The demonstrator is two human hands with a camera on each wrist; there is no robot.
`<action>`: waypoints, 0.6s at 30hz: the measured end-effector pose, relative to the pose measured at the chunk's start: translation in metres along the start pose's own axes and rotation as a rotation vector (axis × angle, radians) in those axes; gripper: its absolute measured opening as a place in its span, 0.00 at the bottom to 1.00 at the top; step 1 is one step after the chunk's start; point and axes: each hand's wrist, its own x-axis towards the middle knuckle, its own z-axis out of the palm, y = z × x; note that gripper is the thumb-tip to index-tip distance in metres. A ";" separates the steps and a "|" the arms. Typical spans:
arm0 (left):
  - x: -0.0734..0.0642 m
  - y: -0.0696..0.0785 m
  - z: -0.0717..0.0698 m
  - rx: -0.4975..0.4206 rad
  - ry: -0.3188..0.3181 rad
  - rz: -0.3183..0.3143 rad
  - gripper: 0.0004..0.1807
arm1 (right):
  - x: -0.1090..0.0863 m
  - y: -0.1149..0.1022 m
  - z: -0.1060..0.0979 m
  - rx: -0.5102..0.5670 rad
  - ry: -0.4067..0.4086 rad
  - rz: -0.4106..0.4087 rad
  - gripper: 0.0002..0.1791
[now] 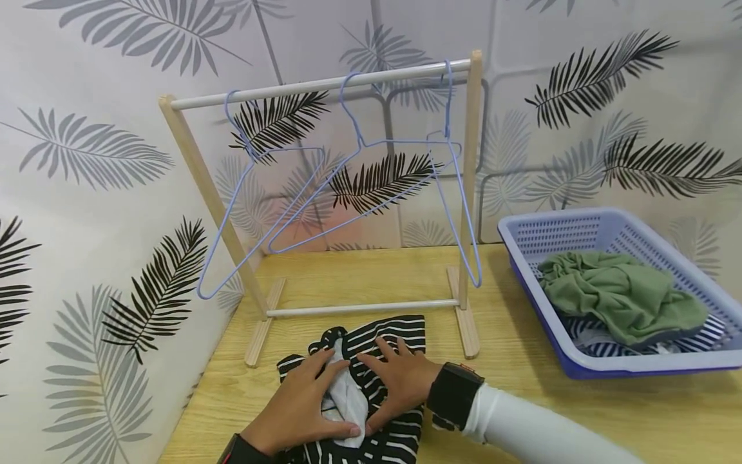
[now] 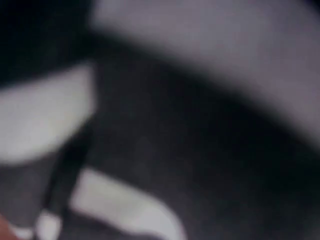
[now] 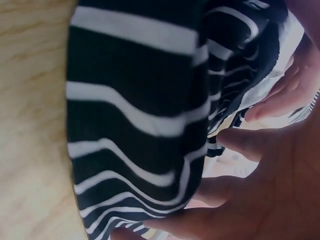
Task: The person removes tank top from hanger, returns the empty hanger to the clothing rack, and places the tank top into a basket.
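A black-and-white striped garment (image 1: 400,444) lies bunched on the table, with a white inner part (image 1: 350,399) showing in its middle. My left hand (image 1: 304,403) rests on its left side, fingers spread and thumb pointing right over the white part. From the other side my right hand (image 1: 402,380) touches the stripes with spread fingers, its thumb close to the left one. In the right wrist view, the striped cloth (image 3: 135,100) reaches past the right fingertips. Only blurred dark and white cloth (image 2: 175,135) fills the left wrist view.
Behind the garment stands a wooden rack (image 1: 472,180) with a white top rail (image 1: 301,87). Three blue hangers (image 1: 359,145) hang from it. At right, a blue-purple basket (image 1: 527,290) holds a green garment (image 1: 620,296) on top of striped cloth (image 1: 710,332). Leaf-patterned wall covering (image 1: 93,148) borders the table.
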 end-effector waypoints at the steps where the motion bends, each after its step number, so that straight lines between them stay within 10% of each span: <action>1: 0.000 0.000 0.002 0.014 -0.007 0.002 0.57 | 0.000 -0.001 0.001 -0.018 -0.001 0.008 0.63; 10: 0.010 0.003 0.007 0.057 -0.186 -0.030 0.59 | 0.005 -0.003 0.014 -0.187 0.053 0.018 0.58; 18: 0.021 0.012 0.005 0.166 -0.181 0.009 0.52 | 0.005 -0.002 0.018 -0.241 0.172 -0.081 0.42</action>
